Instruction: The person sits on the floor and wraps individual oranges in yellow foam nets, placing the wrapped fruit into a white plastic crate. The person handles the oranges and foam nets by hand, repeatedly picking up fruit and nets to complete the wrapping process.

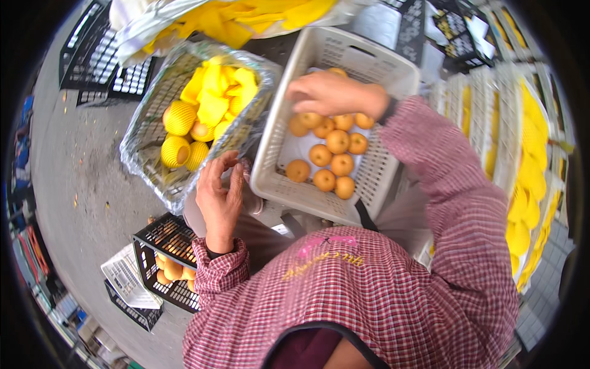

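Observation:
My right hand point(334, 93), blurred and with curled fingers, is over the white plastic crate point(306, 200); whether a fruit is in its grasp is hidden. Inside that crate lie several round orange-brown fruits point(338, 141), like Asian pears, on a pale liner. My left hand point(219, 198) is beside the near right corner of a plastic-lined crate point(138, 133), palm turned inward, fingers apart and holding nothing. That crate contains several fruits in yellow foam-net sleeves point(179, 117) and a heap of loose yellow sleeves point(214, 90).
A large sack of yellow foam sleeves point(239, 18) lies beyond both crates. On the left, a black crate point(161, 240) of fruit stands near my sleeve. Stacked white crates point(498, 124) with yellow-wrapped contents rise on the right. Black crates point(103, 60) sit at the far left.

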Available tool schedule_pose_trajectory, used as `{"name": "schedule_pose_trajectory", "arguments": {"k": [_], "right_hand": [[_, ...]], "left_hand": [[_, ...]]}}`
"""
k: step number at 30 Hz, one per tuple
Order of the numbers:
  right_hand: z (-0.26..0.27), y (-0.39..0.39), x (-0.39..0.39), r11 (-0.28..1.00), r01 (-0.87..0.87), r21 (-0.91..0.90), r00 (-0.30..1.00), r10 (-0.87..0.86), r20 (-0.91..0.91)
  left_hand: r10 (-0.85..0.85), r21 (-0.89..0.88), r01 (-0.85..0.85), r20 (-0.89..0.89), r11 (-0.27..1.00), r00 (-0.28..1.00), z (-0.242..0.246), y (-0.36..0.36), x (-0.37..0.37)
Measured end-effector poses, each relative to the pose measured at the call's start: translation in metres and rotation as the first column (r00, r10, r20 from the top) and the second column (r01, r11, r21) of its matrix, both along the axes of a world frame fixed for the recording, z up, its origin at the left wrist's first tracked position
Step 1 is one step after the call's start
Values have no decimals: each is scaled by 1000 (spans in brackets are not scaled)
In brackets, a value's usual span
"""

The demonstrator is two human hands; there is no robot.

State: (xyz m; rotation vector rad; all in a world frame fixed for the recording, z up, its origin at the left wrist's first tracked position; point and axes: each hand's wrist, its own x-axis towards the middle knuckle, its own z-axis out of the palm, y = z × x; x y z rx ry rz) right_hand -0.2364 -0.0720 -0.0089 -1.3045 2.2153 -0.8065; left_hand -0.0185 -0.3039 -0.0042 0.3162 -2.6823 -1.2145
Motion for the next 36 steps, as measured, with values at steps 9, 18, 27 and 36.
{"name": "schedule_pose_trajectory", "arguments": {"k": [9,18,27,36], "right_hand": [[-242,-273,-37,933,-192,304,664,352,-660],[-129,-243,14,960,-229,-163,970,239,41],[-41,-65,212,973,218,72,802,-220,555],[-215,23,90,783,567,255,814,-486,-317]], "left_hand": [[498,776,-468,233,423,835,-39,-80,24],[509,712,-555,318,429,800,-56,-99,15],[-93,701,-376,532,607,842,-50,-53,46],[-763,994,63,28,91,645,-57,-7,63]]}}
